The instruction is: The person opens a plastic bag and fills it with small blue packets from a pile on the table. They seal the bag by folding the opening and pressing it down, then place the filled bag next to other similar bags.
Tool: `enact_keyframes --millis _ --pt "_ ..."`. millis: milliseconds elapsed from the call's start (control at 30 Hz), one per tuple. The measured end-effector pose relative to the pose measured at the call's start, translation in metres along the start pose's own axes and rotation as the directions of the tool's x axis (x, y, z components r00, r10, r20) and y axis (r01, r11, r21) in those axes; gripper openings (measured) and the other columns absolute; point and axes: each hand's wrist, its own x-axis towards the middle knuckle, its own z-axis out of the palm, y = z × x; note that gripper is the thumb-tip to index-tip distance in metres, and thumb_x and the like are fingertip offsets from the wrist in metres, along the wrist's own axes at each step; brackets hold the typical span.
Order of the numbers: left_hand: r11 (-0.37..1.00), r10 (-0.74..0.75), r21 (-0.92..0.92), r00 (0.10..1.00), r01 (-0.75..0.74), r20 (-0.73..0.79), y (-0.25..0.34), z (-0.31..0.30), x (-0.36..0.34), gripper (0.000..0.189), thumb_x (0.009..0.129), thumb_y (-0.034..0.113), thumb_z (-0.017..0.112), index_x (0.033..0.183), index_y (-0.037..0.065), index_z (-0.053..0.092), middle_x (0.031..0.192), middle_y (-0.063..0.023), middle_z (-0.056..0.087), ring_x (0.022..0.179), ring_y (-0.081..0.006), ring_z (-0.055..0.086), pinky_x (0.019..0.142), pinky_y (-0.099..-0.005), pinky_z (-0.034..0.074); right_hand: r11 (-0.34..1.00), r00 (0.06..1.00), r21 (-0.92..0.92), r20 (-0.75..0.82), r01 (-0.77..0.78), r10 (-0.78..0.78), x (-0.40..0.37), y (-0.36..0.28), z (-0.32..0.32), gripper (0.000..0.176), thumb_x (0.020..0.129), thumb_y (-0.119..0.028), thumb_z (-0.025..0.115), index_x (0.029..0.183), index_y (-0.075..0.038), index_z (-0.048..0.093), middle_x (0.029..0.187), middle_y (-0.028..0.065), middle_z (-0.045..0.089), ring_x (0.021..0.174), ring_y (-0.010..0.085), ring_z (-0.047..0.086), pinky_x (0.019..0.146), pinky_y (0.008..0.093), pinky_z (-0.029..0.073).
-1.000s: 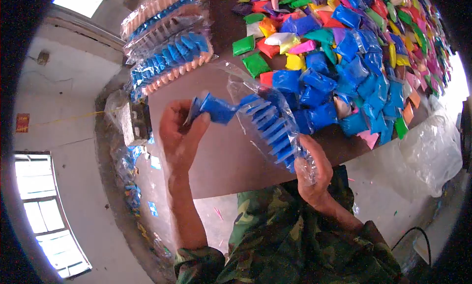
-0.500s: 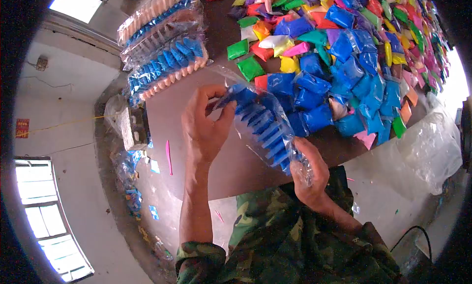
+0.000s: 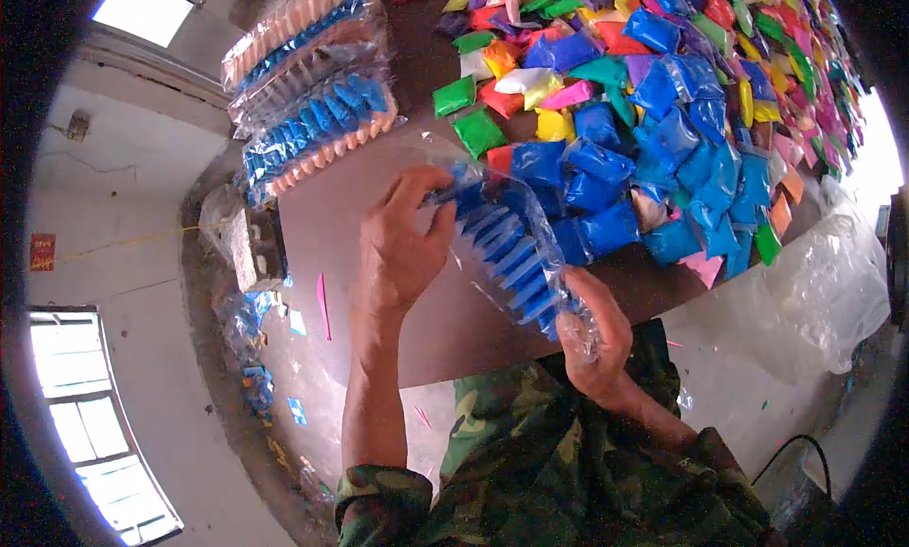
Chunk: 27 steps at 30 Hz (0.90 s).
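Observation:
A long clear plastic bag [image 3: 507, 239] with a row of blue packets inside slants between my two hands, over the front part of the table. My left hand [image 3: 402, 235] is at its upper left end, thumb and fingers curled around the plastic, with a gap showing between thumb and forefinger. The lower right end is gripped by my right hand [image 3: 595, 334], and crumpled film bulges out by its fingers. Just beyond the bag lie loose blue packets [image 3: 606, 227].
Filled bags of peach and blue packets [image 3: 317, 121] lie stacked at the table's back left. A big heap of coloured packets [image 3: 568, 50] covers the back and right. Near the left edge is a pink strip [image 3: 324, 306]. Clear plastic sheeting [image 3: 814, 291] hangs at right.
My left hand's thumb and forefinger have shifted slightly on the bag's upper end. The row of blue packets has tilted a little; my right hand stays nearly still.

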Motion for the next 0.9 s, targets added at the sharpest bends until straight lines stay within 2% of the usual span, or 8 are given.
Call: enact_keyframes --millis 100,300,400,500,600,700,800,900 --pt "1.000 -0.004 0.005 1.000 0.004 0.027 0.002 0.001 0.001 0.033 0.087 0.000 0.070 0.120 0.004 0.067 0.116 -0.0161 0.072 0.105 -0.0370 0.070 0.092 -0.0427 0.056 1.000 1.000 -0.011 -0.003 0.009 -0.009 0.000 0.001 0.001 0.040 0.096 -0.013 0.068 0.131 0.004 0.064 0.129 0.0226 0.069 0.120 0.0388 0.067 0.105 0.0462 0.052" --pt "0.963 0.114 0.244 0.993 -0.117 0.025 0.000 0.005 0.005 0.035 0.088 0.004 0.071 0.123 0.006 0.067 0.121 -0.0163 0.070 0.109 -0.0385 0.069 0.094 -0.0438 0.055 1.000 1.000 -0.015 -0.006 -0.008 0.008 -0.003 0.001 0.000 0.039 0.096 -0.013 0.067 0.131 0.005 0.064 0.129 0.0232 0.069 0.121 0.0395 0.067 0.106 0.0464 0.051" --pt "0.993 0.053 0.105 0.998 -0.048 -0.039 -0.001 0.003 0.002 0.036 0.090 0.008 0.073 0.125 0.005 0.066 0.121 -0.0164 0.070 0.108 -0.0365 0.069 0.091 -0.0424 0.057 1.000 1.000 -0.018 -0.006 -0.006 0.006 -0.002 0.002 -0.001 0.039 0.097 -0.015 0.065 0.131 0.005 0.064 0.130 0.0232 0.069 0.121 0.0394 0.067 0.107 0.0464 0.050" --pt "0.991 -0.108 -0.089 0.983 0.095 -0.146 -0.011 0.007 0.003 0.037 0.091 0.015 0.078 0.125 0.004 0.065 0.118 -0.0169 0.070 0.103 -0.0320 0.070 0.082 -0.0422 0.059 0.999 1.000 -0.043 0.012 0.022 -0.022 -0.001 0.002 -0.001 0.039 0.098 -0.017 0.064 0.131 0.004 0.065 0.130 0.0232 0.069 0.121 0.0395 0.067 0.107 0.0468 0.050" --pt "0.964 -0.240 -0.141 0.966 0.225 -0.096 -0.016 0.011 0.007 0.039 0.089 0.017 0.082 0.122 0.005 0.066 0.115 -0.0166 0.069 0.097 -0.0260 0.071 0.071 -0.0387 0.059 0.998 0.999 -0.046 0.013 0.042 -0.041 0.000 0.002 0.001 0.038 0.099 -0.016 0.063 0.131 0.004 0.065 0.129 0.0234 0.069 0.120 0.0398 0.067 0.107 0.0471 0.051" --pt "0.984 -0.178 -0.043 0.965 0.173 -0.192 -0.020 0.025 0.007 0.036 0.087 0.012 0.083 0.118 0.006 0.068 0.114 -0.0142 0.069 0.092 -0.0214 0.070 0.065 -0.0340 0.058 0.998 0.999 -0.027 0.008 0.054 -0.054 0.002 0.002 -0.001 0.036 0.099 -0.015 0.063 0.130 0.004 0.065 0.128 0.0234 0.070 0.120 0.0401 0.067 0.106 0.0473 0.051" --pt "0.995 -0.103 -0.041 0.962 0.095 -0.255 -0.011 0.018 0.003 0.030 0.085 0.009 0.083 0.113 0.006 0.071 0.115 -0.0114 0.069 0.090 -0.0180 0.070 0.063 -0.0292 0.056 0.999 0.999 -0.033 -0.001 0.040 -0.040 0.000 0.002 -0.001 0.035 0.099 -0.015 0.062 0.129 0.003 0.065 0.128 0.0231 0.070 0.119 0.0403 0.068 0.106 0.0476 0.052" --pt "0.989 -0.069 -0.137 0.988 0.050 -0.140 -0.012 0.009 -0.002 0.026 0.084 0.007 0.083 0.109 0.006 0.074 0.118 -0.0087 0.070 0.091 -0.0165 0.069 0.064 -0.0288 0.057 0.999 1.000 -0.039 -0.006 0.028 -0.028 0.000 0.001 0.001 0.035 0.100 -0.016 0.062 0.129 0.003 0.066 0.128 0.0231 0.070 0.119 0.0404 0.068 0.105 0.0477 0.052"
